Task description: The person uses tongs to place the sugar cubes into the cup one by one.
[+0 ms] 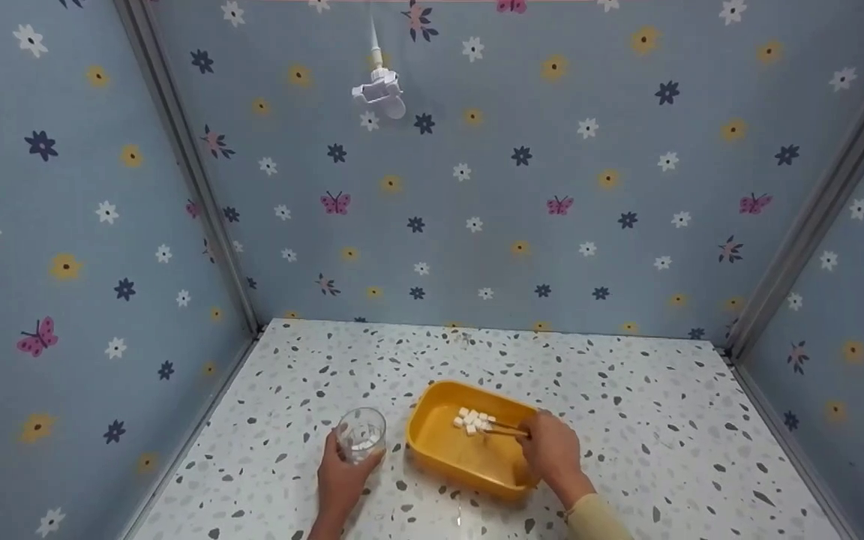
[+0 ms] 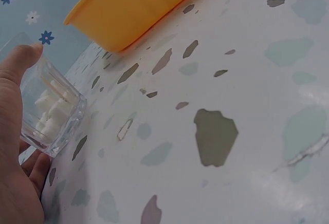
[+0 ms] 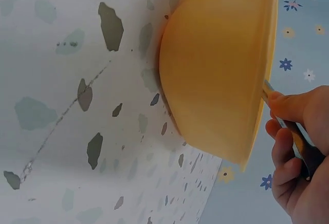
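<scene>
A clear drinking glass (image 1: 362, 430) stands on the tabletop, and my left hand (image 1: 343, 480) grips it round the side. White cubes that look like sugar cubes (image 2: 54, 112) lie inside the glass in the left wrist view. My right hand (image 1: 554, 450) holds slim metal tongs (image 1: 505, 430) over the right rim of a yellow plastic tub (image 1: 432, 459). The tips of the tongs are right at a small heap of white cubes (image 1: 471, 420) on the tub's floor. In the right wrist view the tub's wall hides those tips.
The speckled white tabletop (image 1: 289, 390) carries the tub and the glass, with the tub just right of the glass. Flower-patterned panels (image 1: 492, 187) enclose it at the back and both sides. A white clip-like fixture (image 1: 381, 90) hangs before the back panel.
</scene>
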`<state>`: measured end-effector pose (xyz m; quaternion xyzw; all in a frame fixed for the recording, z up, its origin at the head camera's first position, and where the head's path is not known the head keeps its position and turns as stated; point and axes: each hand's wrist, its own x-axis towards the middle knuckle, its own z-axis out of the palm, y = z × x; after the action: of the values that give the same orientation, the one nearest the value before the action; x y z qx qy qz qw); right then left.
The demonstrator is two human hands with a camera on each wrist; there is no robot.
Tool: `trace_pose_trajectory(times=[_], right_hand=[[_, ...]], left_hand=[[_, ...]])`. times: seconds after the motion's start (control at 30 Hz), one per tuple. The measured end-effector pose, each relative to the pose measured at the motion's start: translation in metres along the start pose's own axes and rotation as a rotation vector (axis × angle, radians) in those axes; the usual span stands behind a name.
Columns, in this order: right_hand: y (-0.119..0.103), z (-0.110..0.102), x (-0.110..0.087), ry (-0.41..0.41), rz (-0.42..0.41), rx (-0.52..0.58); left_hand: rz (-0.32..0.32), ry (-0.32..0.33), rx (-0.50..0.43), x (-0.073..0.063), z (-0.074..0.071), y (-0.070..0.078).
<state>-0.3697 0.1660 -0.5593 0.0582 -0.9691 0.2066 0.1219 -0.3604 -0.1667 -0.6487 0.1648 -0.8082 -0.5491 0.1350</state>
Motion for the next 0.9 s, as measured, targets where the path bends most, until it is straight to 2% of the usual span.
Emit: trace_pose_trajectory(times=[0.2, 0.37, 0.5, 0.63, 0.9], right_hand=[[-0.014, -0.007, -0.003, 0.028, -0.01, 0.069], [-0.034, -0.011, -0.005, 0.058, -0.035, 0.096], [-0.062, -0.011, -0.005, 0.068, -0.048, 0.133], [-0.095, -0.007, -0.003, 0.031, -0.049, 0.201], [-0.14, 0.003, -0.001, -0.006, -0.136, 0.273]], left_hand=[[0.004, 0.001, 0.002, 0.0, -0.001, 0.001], [-0.002, -0.002, 0.016, 0.0, -0.003, 0.002], [0.007, 0.005, 0.01, -0.001, -0.006, 0.003], [0.02, 0.011, -0.005, -0.002, -0.006, 0.003], [-0.028, -0.006, -0.01, -0.002, -0.002, 0.003]])
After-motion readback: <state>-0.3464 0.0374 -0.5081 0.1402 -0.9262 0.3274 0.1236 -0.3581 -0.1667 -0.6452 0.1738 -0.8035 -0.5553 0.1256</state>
